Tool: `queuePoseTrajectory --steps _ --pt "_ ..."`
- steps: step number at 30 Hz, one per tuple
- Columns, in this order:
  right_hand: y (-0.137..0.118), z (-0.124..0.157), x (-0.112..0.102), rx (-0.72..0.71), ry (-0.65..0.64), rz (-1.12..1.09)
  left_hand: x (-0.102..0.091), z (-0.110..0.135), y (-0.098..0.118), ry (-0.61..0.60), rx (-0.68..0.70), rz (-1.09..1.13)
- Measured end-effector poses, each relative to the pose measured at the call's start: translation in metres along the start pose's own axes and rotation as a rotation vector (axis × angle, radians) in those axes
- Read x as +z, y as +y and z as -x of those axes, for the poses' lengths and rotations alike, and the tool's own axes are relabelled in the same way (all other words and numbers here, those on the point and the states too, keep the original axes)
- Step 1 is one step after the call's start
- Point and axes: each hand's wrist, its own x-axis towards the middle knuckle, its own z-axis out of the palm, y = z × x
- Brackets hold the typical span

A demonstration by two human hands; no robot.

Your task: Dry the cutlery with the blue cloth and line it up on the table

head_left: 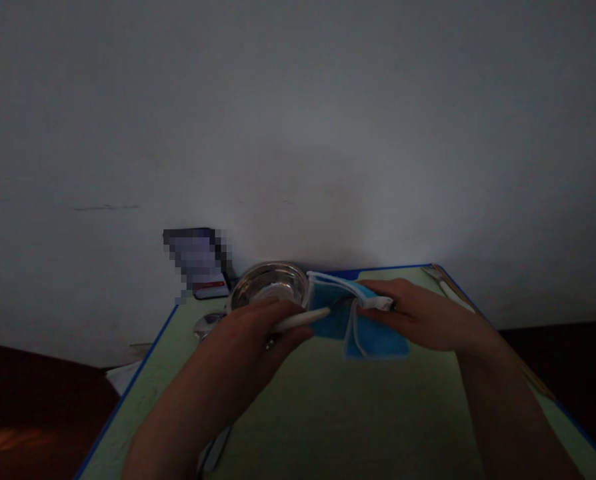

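My left hand (pixel 258 330) is closed around the white handle of a utensil (pixel 301 320), whose far end disappears into a folded blue cloth (pixel 373 337). My right hand (pixel 418 313) pinches that blue cloth with white edging around the utensil's end, just above the pale green table top (pixel 328 407). The tip of the utensil is hidden inside the cloth. A shiny steel bowl (pixel 271 283) stands right behind my left hand.
A pixelated dark device (pixel 198 263) leans against the grey wall at the table's back left. More cutlery lies at the back right corner (pixel 448 287), and another piece shows near the front edge under my left forearm (pixel 215 453). The table has a blue rim (pixel 128 390).
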Motion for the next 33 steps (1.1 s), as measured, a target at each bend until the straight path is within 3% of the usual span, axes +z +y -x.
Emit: queuePoseTrajectory --steps 8,18,23,33 --pt "-0.004 -0.003 0.002 0.116 0.030 0.047 0.003 0.001 0.012 -0.072 -0.037 0.006" --pt "-0.008 -0.008 0.009 0.127 0.109 0.057 -0.004 0.003 0.012 -0.082 -0.044 0.055" --pt "-0.005 -0.008 0.013 0.178 0.082 0.033 -0.004 0.001 0.014 -0.113 -0.051 0.053" --pt "-0.007 -0.009 0.012 0.102 0.051 0.011 -0.001 0.002 0.011 -0.092 -0.031 0.012"
